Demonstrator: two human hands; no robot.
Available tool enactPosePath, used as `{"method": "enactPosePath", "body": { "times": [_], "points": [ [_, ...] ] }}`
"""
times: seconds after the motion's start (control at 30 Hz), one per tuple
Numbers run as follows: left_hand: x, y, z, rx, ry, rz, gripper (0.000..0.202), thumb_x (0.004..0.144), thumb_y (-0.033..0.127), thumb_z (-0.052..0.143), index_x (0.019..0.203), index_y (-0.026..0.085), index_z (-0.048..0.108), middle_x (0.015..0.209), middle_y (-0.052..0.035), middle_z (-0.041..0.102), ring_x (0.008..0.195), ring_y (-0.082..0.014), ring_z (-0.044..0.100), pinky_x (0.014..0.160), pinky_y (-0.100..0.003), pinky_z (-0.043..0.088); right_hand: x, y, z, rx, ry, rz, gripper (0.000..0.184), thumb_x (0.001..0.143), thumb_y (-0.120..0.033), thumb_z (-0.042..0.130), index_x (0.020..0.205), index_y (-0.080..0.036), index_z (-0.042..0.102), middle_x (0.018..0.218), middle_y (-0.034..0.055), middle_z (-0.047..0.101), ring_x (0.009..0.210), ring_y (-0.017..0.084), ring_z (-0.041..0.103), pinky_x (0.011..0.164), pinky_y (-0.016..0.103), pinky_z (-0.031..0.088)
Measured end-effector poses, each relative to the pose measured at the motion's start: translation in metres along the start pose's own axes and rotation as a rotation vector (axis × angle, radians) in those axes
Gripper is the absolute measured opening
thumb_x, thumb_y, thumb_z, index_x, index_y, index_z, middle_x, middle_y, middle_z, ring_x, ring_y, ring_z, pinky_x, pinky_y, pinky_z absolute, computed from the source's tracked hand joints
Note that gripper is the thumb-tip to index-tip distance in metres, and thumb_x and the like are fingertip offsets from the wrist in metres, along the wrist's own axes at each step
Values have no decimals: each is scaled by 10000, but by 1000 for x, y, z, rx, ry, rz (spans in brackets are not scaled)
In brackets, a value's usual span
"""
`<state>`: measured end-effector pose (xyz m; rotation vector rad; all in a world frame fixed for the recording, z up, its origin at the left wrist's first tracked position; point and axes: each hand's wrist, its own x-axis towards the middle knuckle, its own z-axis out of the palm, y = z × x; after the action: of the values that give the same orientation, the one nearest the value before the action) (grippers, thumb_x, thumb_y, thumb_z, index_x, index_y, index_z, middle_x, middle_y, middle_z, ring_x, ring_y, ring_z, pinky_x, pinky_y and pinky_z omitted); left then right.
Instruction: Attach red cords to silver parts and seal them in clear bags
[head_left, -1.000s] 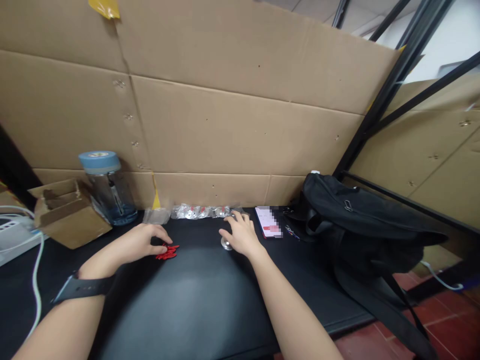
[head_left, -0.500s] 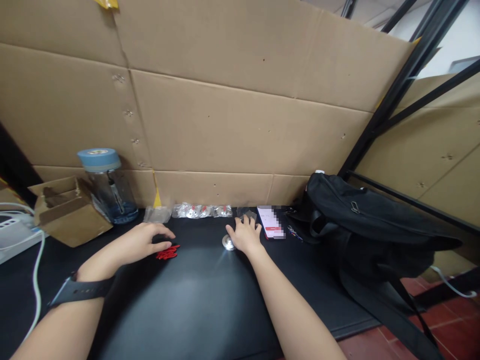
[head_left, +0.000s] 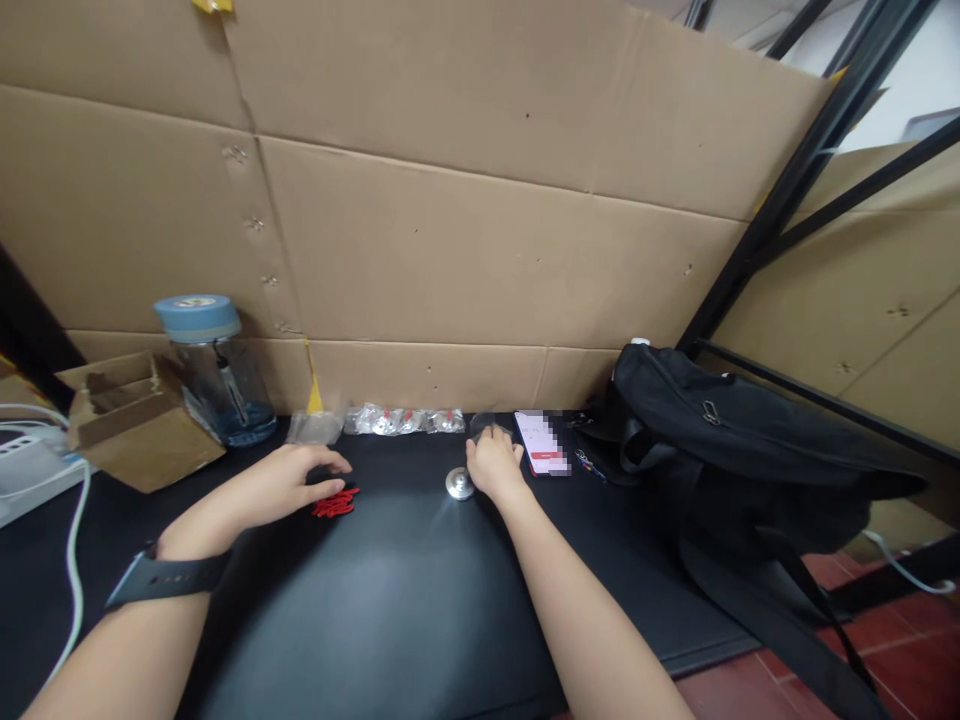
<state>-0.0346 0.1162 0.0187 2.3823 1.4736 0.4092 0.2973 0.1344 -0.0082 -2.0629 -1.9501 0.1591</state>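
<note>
My left hand (head_left: 289, 482) lies flat on the black table (head_left: 390, 600), fingers apart, its tips beside a small heap of red pieces (head_left: 335, 503). A dark watch is on that wrist. My right hand (head_left: 495, 467) reaches to the back of the table with its fingers drawn together on a small clear bag (head_left: 486, 424). A round silver metal piece (head_left: 458, 484) sits just left of that hand. A row of clear bags with silver and red parts (head_left: 405, 420) lies along the cardboard wall.
A phone (head_left: 541, 443) lies right of my right hand, with a black backpack (head_left: 720, 440) beyond it. At the left stand a blue-lidded jar (head_left: 214, 370), an open cardboard box (head_left: 127, 425) and a white cable (head_left: 71, 560). A cardboard wall (head_left: 450, 240) backs the table.
My right hand has moved back and right, off the silver piece, and its spread fingers have closed at the small clear bag. My left hand has hardly moved.
</note>
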Motion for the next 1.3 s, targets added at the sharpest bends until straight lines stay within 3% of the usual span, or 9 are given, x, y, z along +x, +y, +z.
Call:
{"method": "enactPosePath", "body": {
  "times": [0.17, 0.3, 0.53, 0.67, 0.8, 0.93, 1.03, 1.13, 1.3],
  "points": [
    [1, 2, 1, 13, -18, -10, 371, 827, 530, 601, 1048, 282, 766, 1111, -23, 766, 1024, -237, 707, 905, -286, 524, 3, 7, 1, -62, 4, -26, 422, 979, -436, 439, 1266, -188, 624, 1361, 190, 572, 1271, 403, 442, 979, 548, 322],
    [1, 5, 0, 21, -28, -14, 367, 830, 531, 593, 1044, 285, 763, 1106, -18, 766, 1026, -235, 707, 900, -281, 526, 3, 4, -2, -97, 18, -25, 415, 927, -456, 540, 1232, -184, 618, 1291, 176, 611, 1188, 373, 535, 990, 528, 299],
    [2, 3, 2, 11, -24, 10, 361, 839, 541, 601, 1039, 287, 763, 1102, -15, 765, 1012, -231, 707, 906, -281, 523, 3, 1, -11, -131, 67, -30, 304, 877, -133, 500, 1126, -193, 664, 1166, 148, 686, 1071, 291, 636, 947, 432, 330],
    [6, 13, 6, 24, 109, 59, 475, 862, 575, 579, 1193, 257, 699, 1246, -56, 710, 1134, -261, 659, 1004, -334, 492, -5, -6, -22, 103, 96, -286, 380, 908, -93, 436, 1166, -244, 670, 1177, 67, 715, 1069, 223, 657, 965, 353, 394],
    [10, 37, 7, -58, 263, 170, 714, 789, 560, 692, 1408, 241, 532, 1470, -85, 543, 1327, -280, 521, 1132, -381, 401, -27, -29, -17, 477, -58, -673, 371, 948, -132, 428, 1154, -287, 695, 1209, -3, 711, 1104, 154, 652, 974, 259, 453],
    [10, 55, 6, -196, 144, 234, 371, 833, 520, 660, 1058, 232, 728, 1240, -58, 704, 1174, -255, 627, 1072, -358, 454, -42, -48, -4, 779, -36, -661, 248, 964, -233, 479, 1020, -236, 721, 1090, 29, 727, 1001, 152, 682, 897, 255, 513],
    [9, 58, 4, -270, 106, 171, 308, 868, 486, 603, 910, 216, 746, 1001, -39, 775, 966, -229, 697, 947, -328, 521, -42, -50, -2, 886, 21, -614, 176, 933, -265, 542, 1004, -218, 696, 1028, 34, 739, 966, 159, 692, 894, 272, 517],
    [6, 48, -3, -202, 284, 58, 284, 862, 452, 593, 866, 220, 757, 954, -31, 783, 905, -228, 706, 882, -311, 530, -35, -43, -5, 833, 91, -526, 233, 859, -262, 620, 1084, -223, 665, 1071, 42, 738, 1013, 191, 681, 902, 306, 498],
    [-5, 10, -16, 92, 898, -403, 351, 897, 452, 540, 1008, 222, 780, 913, -65, 782, 858, -255, 713, 830, -322, 505, -18, -26, -7, 809, 163, -425, 241, 827, -247, 575, 1046, -211, 672, 1010, 45, 748, 941, 191, 683, 838, 304, 477]
  ]
}}
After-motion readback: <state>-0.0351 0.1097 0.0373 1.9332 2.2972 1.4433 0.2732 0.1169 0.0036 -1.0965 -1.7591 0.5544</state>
